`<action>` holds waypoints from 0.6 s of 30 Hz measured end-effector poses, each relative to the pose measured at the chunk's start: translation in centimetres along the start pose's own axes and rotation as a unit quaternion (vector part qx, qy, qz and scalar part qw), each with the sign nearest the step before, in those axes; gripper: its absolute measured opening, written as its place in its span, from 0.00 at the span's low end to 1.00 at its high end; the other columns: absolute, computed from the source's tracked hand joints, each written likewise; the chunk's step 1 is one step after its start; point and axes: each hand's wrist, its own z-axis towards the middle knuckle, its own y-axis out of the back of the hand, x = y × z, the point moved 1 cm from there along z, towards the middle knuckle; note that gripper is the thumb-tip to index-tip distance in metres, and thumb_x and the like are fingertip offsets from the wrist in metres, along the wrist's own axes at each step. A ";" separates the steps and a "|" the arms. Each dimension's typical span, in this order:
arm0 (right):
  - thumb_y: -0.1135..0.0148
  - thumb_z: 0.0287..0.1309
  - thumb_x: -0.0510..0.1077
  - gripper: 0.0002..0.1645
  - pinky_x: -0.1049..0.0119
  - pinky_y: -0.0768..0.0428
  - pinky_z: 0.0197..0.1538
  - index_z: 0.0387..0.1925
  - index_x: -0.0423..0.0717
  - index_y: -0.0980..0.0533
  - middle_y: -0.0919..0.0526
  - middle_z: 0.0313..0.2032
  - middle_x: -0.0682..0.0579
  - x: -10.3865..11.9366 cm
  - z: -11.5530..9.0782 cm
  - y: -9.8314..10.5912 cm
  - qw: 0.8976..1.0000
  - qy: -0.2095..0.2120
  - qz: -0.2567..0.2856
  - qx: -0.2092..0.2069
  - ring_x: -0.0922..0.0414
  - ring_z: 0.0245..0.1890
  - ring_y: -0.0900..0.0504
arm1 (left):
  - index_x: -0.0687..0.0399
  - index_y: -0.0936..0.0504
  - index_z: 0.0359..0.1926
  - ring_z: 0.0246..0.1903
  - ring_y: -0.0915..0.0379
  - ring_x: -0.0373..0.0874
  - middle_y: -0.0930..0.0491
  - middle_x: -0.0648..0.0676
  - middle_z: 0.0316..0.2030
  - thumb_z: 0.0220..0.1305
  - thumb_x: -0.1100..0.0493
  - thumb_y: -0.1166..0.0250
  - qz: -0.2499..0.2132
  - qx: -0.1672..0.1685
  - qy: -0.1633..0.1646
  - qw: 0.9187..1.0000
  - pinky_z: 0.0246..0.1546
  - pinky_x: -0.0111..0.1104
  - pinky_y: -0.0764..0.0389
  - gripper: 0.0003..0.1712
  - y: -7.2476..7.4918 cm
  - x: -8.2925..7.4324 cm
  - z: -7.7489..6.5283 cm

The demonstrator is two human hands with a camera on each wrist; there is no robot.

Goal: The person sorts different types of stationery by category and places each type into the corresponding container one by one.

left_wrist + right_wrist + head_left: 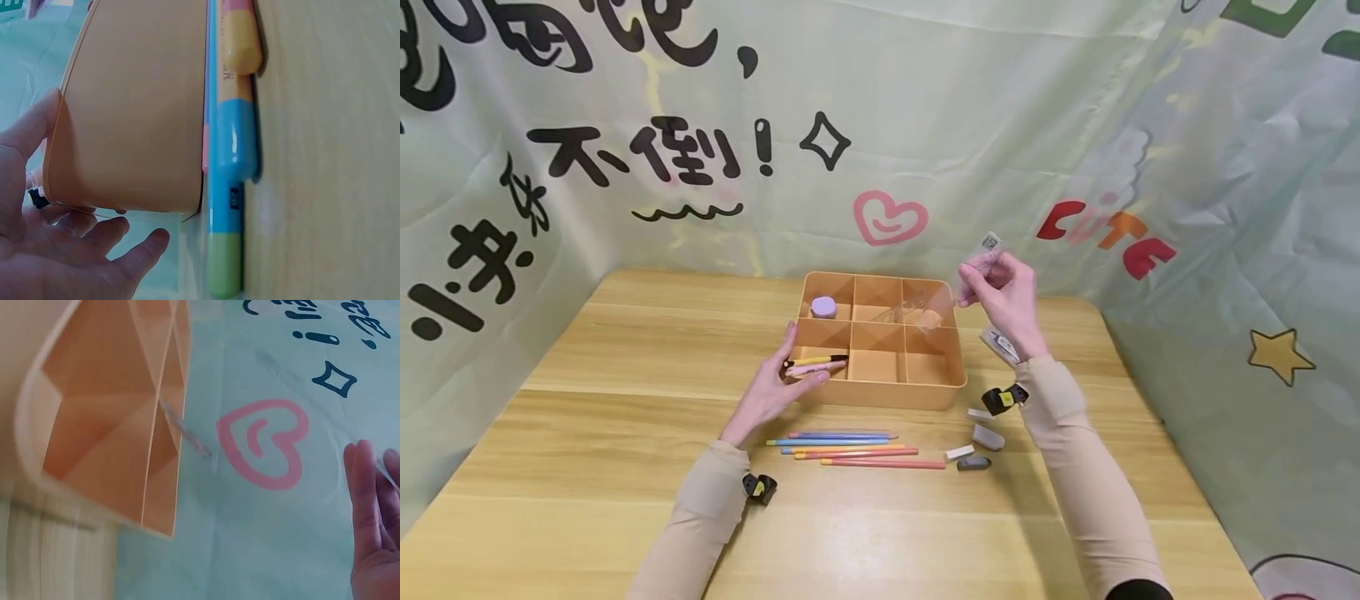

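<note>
An orange six-compartment tray [880, 392] stands mid-table. My left hand [790, 367] lies open at its front-left corner, thumb on the side wall and straight fingers touching a yellow-and-black pen [816, 361] and a pink pen [820, 368] that rest over the front-left compartment. The left wrist view shows that hand [75, 250] spread against the tray's outer wall [137, 112]. My right hand [992, 279] is raised over the tray's back-right corner, pinching a clear plastic packet [988, 244] with a barcode label. Its transparent lower part hangs toward the back-right compartment.
A purple eraser [823, 307] sits in the back-left compartment. Several coloured pens [850, 446] lie in a row in front of the tray, with small white and grey erasers [987, 436] to their right. A white correction tape [1000, 344] lies under my right wrist. Printed curtains enclose the table.
</note>
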 end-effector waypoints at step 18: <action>0.41 0.69 0.36 0.10 0.66 0.11 0.40 0.43 0.29 0.21 0.18 0.27 0.53 -2.0 2.4 -2.8 0.986 -0.149 0.077 -0.023 0.59 0.25 0.12 | 0.49 0.64 0.81 0.77 0.50 0.60 0.68 0.52 0.81 0.67 0.51 0.32 -0.010 0.002 0.001 1.000 0.76 0.55 0.41 0.58 0.0 0.1 0.1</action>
